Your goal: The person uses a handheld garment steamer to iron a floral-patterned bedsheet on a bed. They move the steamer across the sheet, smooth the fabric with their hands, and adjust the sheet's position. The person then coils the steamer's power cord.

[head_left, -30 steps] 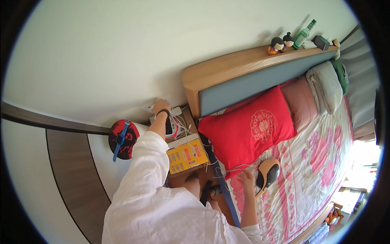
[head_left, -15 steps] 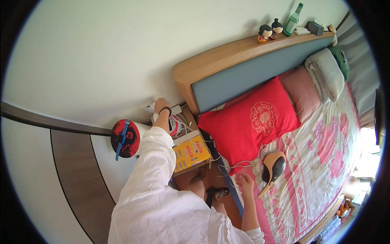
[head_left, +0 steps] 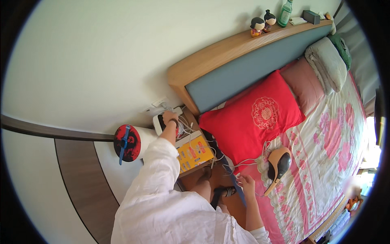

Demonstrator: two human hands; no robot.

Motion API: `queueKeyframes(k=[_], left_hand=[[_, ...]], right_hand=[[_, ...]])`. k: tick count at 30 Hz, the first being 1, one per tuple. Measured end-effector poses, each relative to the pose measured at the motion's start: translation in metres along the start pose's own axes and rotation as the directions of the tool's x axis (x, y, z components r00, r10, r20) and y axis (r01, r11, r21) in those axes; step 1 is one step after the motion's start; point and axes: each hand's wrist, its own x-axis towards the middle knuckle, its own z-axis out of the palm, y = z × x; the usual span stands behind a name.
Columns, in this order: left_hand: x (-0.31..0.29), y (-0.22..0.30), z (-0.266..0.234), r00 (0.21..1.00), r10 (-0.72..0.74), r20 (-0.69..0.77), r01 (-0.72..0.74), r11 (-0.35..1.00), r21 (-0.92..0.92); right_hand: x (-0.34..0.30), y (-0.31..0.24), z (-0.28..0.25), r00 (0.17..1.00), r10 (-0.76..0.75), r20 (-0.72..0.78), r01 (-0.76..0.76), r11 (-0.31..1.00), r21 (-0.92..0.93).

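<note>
My left hand [head_left: 169, 117], with a dark bead bracelet at the wrist, reaches over the bedside cabinet to a white device [head_left: 158, 122] and tangled pale cords [head_left: 186, 127]. Its fingers are mostly hidden, so a grip cannot be made out. Just above it a white socket [head_left: 159, 102] is on the wall. My right hand [head_left: 246, 185] hovers by the bed's edge, fingers apart and nothing visible in them. Close to it, a gold-and-black handheld massager [head_left: 279, 164] lies on the floral bedspread. A pale cord [head_left: 245, 162] runs past the red pillow [head_left: 248, 120].
A yellow box [head_left: 195, 152] lies on the cabinet's front part. Left of it stands a white cylinder with a red-and-black top [head_left: 131, 148] carrying a blue watch [head_left: 124, 142]. The wooden headboard [head_left: 227, 46] holds two dolls [head_left: 263, 24] and a green bottle [head_left: 285, 14].
My left hand has come down from the wall socket to the white device, leaving the socket exposed. The fingers of my right hand have spread a little. The view has shifted slightly.
</note>
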Motion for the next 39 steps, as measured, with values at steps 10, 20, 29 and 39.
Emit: queueKeyframes(k=[10, 20, 29, 39], left_hand=[[-0.256, 0.031, -0.121, 0.722, 0.665, 0.192, -0.377, 0.611, -0.696], [-0.482, -0.022, -0.142, -0.298, 0.955, 0.009, -0.743, -0.226, -0.631], [-0.569, 0.018, -0.095, -0.405, 0.758, 0.512, -0.130, 0.506, -0.853], [-0.674, 0.014, -0.119, -0.149, 0.942, 0.302, -0.106, 0.288, -0.952]], right_hand=[[-0.081, -0.093, 0.020, 0.905, 0.176, 0.387, -0.250, 0.957, 0.149], [-0.173, -0.107, -0.097, 0.888, -0.032, 0.459, -0.217, 0.850, 0.480], [-0.315, -0.117, -0.223, 0.915, -0.368, 0.168, 0.274, 0.869, 0.413], [-0.284, -0.047, -0.193, 0.862, -0.499, -0.089, 0.393, 0.547, 0.740]])
